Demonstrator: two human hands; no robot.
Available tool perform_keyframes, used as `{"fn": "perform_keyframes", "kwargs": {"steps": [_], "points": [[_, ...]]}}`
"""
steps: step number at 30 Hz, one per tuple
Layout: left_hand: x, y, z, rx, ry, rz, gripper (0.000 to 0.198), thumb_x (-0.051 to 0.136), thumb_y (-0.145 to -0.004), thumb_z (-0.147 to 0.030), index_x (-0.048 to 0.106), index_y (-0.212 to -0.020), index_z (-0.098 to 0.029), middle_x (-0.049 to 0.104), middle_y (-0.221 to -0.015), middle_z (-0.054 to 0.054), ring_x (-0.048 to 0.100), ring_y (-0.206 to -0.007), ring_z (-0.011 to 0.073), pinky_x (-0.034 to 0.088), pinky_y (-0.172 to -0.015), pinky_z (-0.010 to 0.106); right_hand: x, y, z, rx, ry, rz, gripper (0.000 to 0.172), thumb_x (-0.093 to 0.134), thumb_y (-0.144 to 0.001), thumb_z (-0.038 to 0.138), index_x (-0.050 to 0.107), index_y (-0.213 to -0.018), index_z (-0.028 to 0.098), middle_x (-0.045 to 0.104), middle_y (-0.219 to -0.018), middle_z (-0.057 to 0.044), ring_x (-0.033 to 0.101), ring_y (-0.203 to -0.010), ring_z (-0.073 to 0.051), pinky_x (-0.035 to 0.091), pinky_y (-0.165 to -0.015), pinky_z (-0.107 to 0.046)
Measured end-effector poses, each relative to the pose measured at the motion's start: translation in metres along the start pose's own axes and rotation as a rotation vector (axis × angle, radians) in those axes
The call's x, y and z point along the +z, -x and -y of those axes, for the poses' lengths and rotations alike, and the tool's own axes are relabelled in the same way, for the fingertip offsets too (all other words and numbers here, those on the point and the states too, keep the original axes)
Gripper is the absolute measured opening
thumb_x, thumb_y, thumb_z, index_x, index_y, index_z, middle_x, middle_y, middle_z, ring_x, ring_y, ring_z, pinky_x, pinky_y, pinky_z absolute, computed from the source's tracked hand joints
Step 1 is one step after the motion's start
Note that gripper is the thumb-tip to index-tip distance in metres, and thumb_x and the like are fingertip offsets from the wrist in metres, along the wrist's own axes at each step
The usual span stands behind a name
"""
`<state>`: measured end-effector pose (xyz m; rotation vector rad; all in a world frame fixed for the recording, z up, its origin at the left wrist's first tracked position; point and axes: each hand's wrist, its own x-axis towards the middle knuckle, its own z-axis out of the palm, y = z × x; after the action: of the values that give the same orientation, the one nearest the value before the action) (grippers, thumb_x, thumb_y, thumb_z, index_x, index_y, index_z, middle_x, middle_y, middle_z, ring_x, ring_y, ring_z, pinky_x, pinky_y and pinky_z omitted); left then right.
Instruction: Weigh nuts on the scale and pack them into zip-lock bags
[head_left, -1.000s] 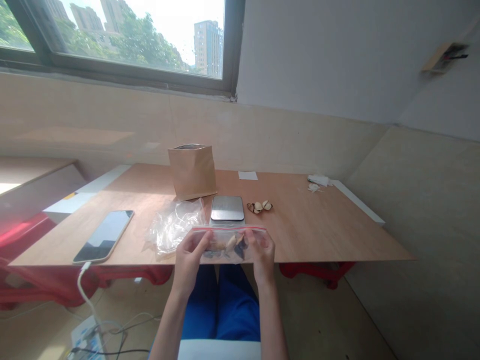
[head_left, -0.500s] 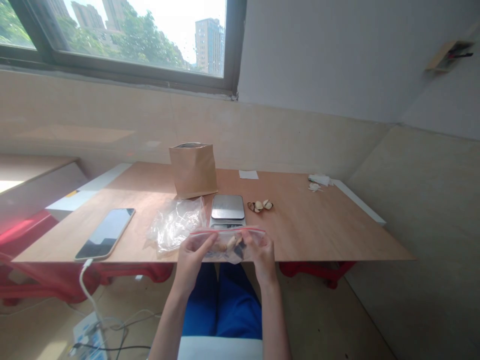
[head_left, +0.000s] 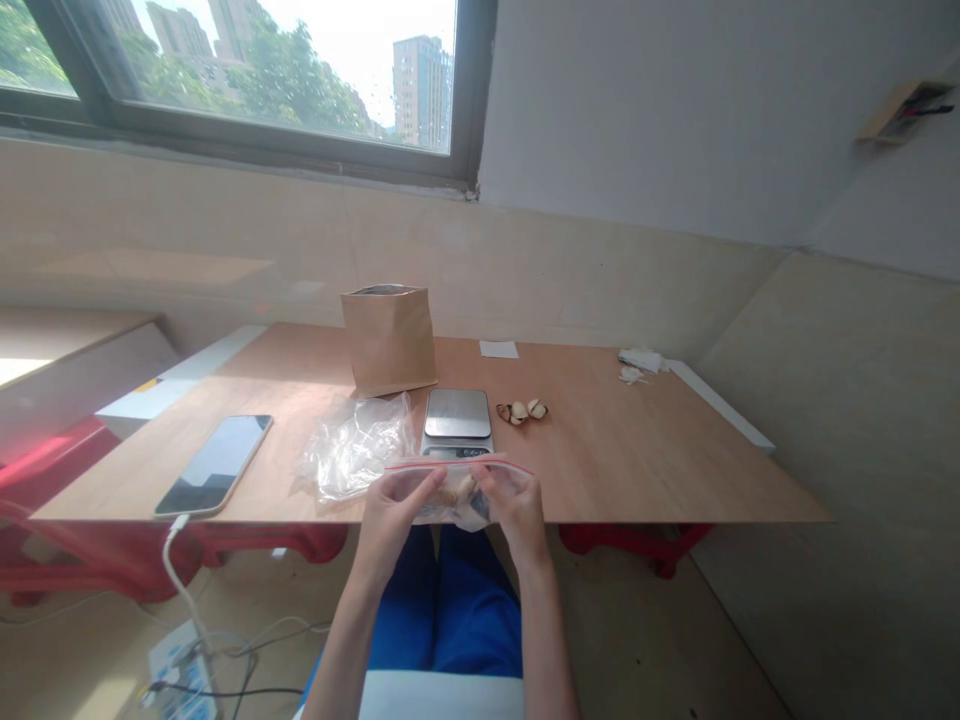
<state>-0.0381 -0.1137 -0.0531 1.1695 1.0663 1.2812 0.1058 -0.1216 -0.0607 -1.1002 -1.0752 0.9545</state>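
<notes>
From my end the view takes in a window [head_left: 262, 70] with trees and tower blocks outside, a beige wall panel [head_left: 187, 240] below it, and a wooden counter [head_left: 637, 470] in daylight. At the counter's near edge, a clear zip-top bag [head_left: 459, 503] with a red seal strip is held just above the wood, with brown and cream split nut shells [head_left: 454, 495] gathered low inside. I cannot tell from here whether the seal is pressed shut. The left hand [head_left: 390, 515] and right hand [head_left: 517, 512] are both closed on the bag, one at each side. That two-sided hold looks sound to me: it keeps the bag steady and the shells low, away from the seal, while a light grip should spare the thin plastic from sharp shell edges.

Just beyond the bag sits a digital kitchen scale [head_left: 457, 420], with a small cluster of loose shells [head_left: 523, 410] to its right. To its left lies a crumpled clear plastic bag [head_left: 352, 450], with an upright kraft paper pouch [head_left: 388, 340] behind it. Farther left, a smartphone [head_left: 214, 465] lies flat, and white tissue [head_left: 641, 360] sits at the far right.
</notes>
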Motion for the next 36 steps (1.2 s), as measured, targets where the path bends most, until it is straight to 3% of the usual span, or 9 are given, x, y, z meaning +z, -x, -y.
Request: {"fn": "perform_keyframes", "kwargs": {"steps": [12, 18, 24, 30, 36], "points": [[0.007, 0.003, -0.004, 0.084, -0.038, -0.076, 0.025, 0.065, -0.070, -0.035, 0.071, -0.081, -0.014, 0.071, -0.086, 0.008, 0.065, -0.081, 0.0218, 0.053, -0.072, 0.028, 0.001, 0.002, 0.005, -0.078, 0.106, -0.009, 0.016, 0.063, -0.074, 0.033, 0.066, -0.073, 0.018, 0.065, -0.069, 0.000, 0.061, -0.068, -0.016, 0.048, -0.065, -0.025], [0.000, 0.001, 0.000, 0.031, -0.051, 0.032, 0.027, 0.067, -0.068, -0.036, 0.071, -0.082, -0.014, 0.071, -0.082, 0.008, 0.066, -0.075, 0.0221, 0.054, -0.067, 0.030, 0.001, 0.001, 0.003, -0.075, 0.091, 0.074, 0.016, 0.061, -0.075, 0.033, 0.066, -0.077, 0.018, 0.066, -0.072, -0.002, 0.062, -0.071, -0.017, 0.049, -0.065, -0.026], [0.001, 0.001, 0.004, 0.065, -0.059, 0.023, 0.023, 0.067, -0.068, -0.035, 0.070, -0.078, -0.015, 0.070, -0.076, 0.006, 0.065, -0.070, 0.0191, 0.053, -0.063, 0.027, 0.005, 0.003, 0.004, -0.119, 0.044, 0.118, 0.010, 0.063, -0.074, 0.028, 0.066, -0.077, 0.019, 0.065, -0.073, -0.001, 0.060, -0.071, -0.015, 0.048, -0.067, -0.024], [0.005, 0.004, -0.001, 0.132, -0.087, 0.000, 0.020, 0.065, -0.071, -0.034, 0.068, -0.078, -0.016, 0.068, -0.077, 0.004, 0.064, -0.071, 0.0172, 0.052, -0.064, 0.025, 0.011, 0.004, 0.006, -0.182, 0.084, 0.030, 0.009, 0.062, -0.074, 0.026, 0.064, -0.072, 0.018, 0.063, -0.070, -0.001, 0.059, -0.069, -0.015, 0.047, -0.067, -0.025], [0.009, 0.002, -0.002, 0.108, -0.030, -0.015, 0.021, 0.064, -0.070, -0.035, 0.066, -0.079, -0.016, 0.066, -0.078, 0.004, 0.063, -0.075, 0.0178, 0.053, -0.066, 0.027, 0.016, 0.003, 0.006, -0.182, 0.090, 0.007, 0.010, 0.060, -0.075, 0.027, 0.064, -0.074, 0.018, 0.065, -0.072, -0.002, 0.060, -0.071, -0.016, 0.049, -0.069, -0.026]]}}
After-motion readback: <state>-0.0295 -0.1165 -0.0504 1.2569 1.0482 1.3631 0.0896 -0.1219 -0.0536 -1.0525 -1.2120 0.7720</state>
